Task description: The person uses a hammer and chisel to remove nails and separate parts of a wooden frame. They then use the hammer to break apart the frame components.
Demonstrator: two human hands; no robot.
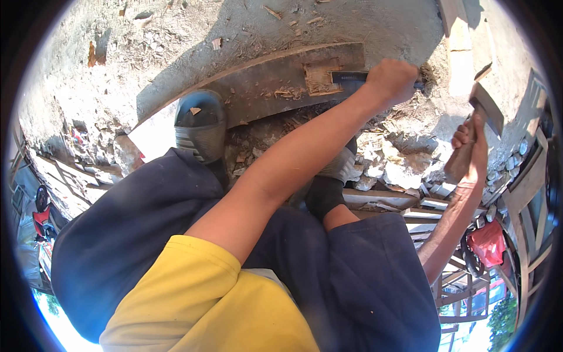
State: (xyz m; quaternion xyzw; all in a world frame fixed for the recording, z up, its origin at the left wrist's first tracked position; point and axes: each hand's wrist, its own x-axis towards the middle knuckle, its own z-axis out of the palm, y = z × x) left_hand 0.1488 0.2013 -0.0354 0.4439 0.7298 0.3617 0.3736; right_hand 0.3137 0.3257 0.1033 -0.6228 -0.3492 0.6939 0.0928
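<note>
My left hand (394, 82) is closed in a fist around the handle of a chisel (349, 77). The chisel's dark flat blade points left, its tip over a pale, squarish recess (322, 78) cut into a dark wooden board (258, 82). Out to the right, my right hand (469, 141) grips a wooden-handled striking tool (488, 110) with a dark, flat metal head; whether it is a hatchet or a hammer I cannot make out. That head is raised apart from the chisel. Wood chips (290, 92) lie on the board beside the recess.
My left sandalled foot (200, 124) rests against the board's left part; my right foot (337, 170) is partly hidden behind my left forearm. Broken rubble (404, 167) and timber strips lie at right. A pale timber length (459, 53) stands at upper right, near a red-covered vehicle (488, 243).
</note>
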